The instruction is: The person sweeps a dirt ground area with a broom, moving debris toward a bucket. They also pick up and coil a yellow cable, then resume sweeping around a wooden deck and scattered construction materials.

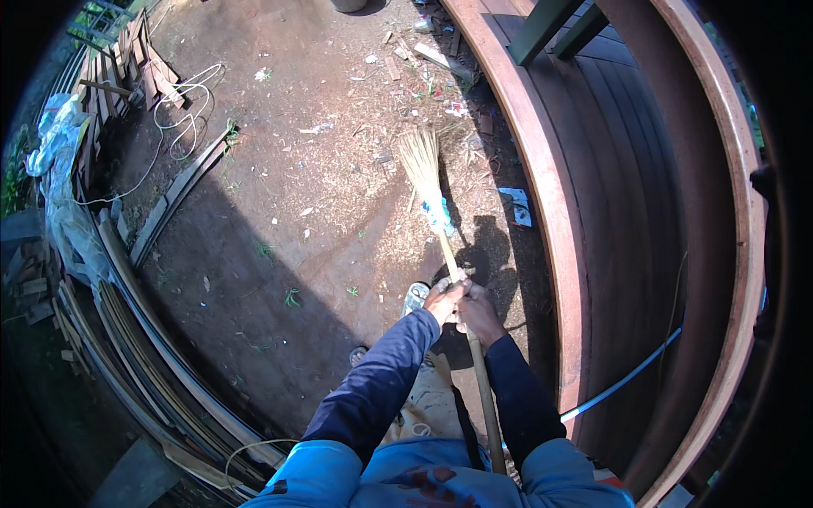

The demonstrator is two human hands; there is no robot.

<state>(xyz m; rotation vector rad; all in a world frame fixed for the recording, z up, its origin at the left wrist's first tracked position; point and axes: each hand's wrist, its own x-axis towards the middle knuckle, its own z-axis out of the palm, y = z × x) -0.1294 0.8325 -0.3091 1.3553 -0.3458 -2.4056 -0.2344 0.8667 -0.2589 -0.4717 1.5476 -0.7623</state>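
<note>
Both hands grip the long wooden handle of a stick broom close together. My left hand and my right hand meet around the shaft, partly hiding it and each other's fingers. The rear of the handle runs back beneath my right forearm to my waist. Blue plastic wrapping binds the pale bristles where they join the shaft. Fanned out ahead of me, the bristles are over dirt ground strewn with wood shavings; I cannot tell whether they touch it.
To my right runs a raised wooden deck with a thick edge beam and green posts. Long boards and clear plastic sheeting line the left. A pale cord lies looped on the ground; scraps litter the deck's foot.
</note>
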